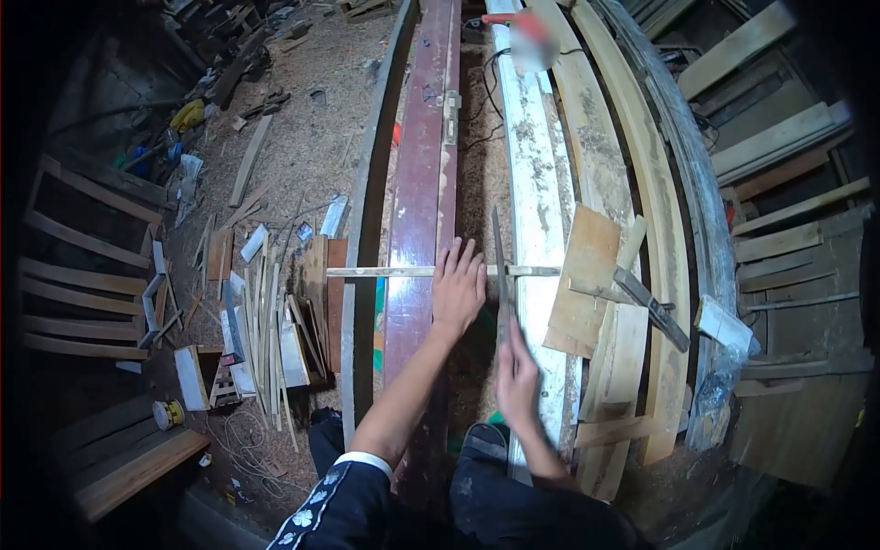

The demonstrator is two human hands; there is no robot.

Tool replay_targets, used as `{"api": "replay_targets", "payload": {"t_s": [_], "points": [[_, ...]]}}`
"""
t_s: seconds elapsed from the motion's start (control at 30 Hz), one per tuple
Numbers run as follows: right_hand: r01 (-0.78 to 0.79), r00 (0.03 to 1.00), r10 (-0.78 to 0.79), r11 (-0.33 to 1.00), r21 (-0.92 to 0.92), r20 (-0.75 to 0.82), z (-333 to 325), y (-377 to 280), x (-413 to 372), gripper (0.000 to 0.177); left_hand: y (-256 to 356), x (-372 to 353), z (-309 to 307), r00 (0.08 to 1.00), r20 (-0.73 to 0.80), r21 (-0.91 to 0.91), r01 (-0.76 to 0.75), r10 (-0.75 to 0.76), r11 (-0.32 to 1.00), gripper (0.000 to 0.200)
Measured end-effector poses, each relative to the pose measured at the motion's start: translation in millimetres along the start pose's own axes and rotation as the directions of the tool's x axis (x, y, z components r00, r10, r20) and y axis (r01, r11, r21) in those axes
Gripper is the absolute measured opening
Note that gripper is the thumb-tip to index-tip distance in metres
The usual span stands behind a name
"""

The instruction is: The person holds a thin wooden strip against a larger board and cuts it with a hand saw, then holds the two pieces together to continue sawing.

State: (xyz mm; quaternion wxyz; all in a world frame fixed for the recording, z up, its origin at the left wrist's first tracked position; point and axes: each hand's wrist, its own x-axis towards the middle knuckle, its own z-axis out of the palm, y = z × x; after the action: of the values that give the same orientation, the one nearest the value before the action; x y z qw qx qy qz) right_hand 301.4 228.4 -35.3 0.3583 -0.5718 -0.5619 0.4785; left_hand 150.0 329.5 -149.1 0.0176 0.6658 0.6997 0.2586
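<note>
A thin wooden strip (385,272) lies crosswise over the long maroon board (417,202) and the worn white board (541,183). My left hand (458,289) bears down on the strip at the maroon board's right edge, fingers stretched forward across it. In my right hand (516,380) is a handsaw (500,266), its narrow blade pointing away from me and crossing the strip just right of my left hand. My right fingers are wrapped round the saw's handle, which they mostly hide. Between the two boards is a gap showing the floor.
A plywood piece (582,275) and a dark hand tool (653,310) rest on the boards at right. Thin strips (270,339) and offcuts lie on the left floor, near a small tub (169,414). A blurred red power tool (532,41) sits at the far end.
</note>
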Motion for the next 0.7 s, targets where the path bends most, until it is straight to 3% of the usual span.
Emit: {"api": "replay_targets", "payload": {"t_s": [0.1,0.17,0.23,0.33,0.43,0.53,0.7], "points": [[0.073,0.997,-0.073,0.997,0.015,0.012,6.1,3.8,1.3,0.049,2.9,0.4,0.2,0.999,0.041,0.001,0.034,-0.034,0.999,0.039],[-0.027,0.998,0.029,0.999,-0.033,0.049,3.7,-10.2,14.2,0.049,3.3,-0.7,-1.5,0.999,0.040,-0.013,0.019,-0.018,1.000,0.039],[-0.029,0.999,0.029,1.000,0.007,0.024,2.5,-9.2,12.1,0.049,3.4,2.5,-3.0,1.000,0.014,-0.014,0.008,-0.008,1.000,0.040],[0.041,0.999,-0.042,0.998,0.049,0.009,1.4,2.6,1.3,0.049,2.4,1.0,0.4,1.000,0.002,0.011,0.011,-0.011,1.000,0.038],[0.077,0.997,-0.077,0.997,-0.030,0.006,-0.4,2.9,4.6,0.048,3.8,0.5,0.2,1.000,0.014,0.000,0.013,-0.013,1.000,0.038],[-0.031,0.999,0.031,0.999,-0.016,0.032,3.5,-0.6,35.3,0.047,3.4,2.2,-2.3,0.999,0.034,0.010,0.010,-0.010,1.000,0.038],[0.166,0.985,-0.167,0.985,-0.043,-0.034,3.8,11.9,-4.9,0.045,4.6,3.7,-3.7,0.997,0.063,0.004,0.035,-0.035,0.999,0.040]]}}
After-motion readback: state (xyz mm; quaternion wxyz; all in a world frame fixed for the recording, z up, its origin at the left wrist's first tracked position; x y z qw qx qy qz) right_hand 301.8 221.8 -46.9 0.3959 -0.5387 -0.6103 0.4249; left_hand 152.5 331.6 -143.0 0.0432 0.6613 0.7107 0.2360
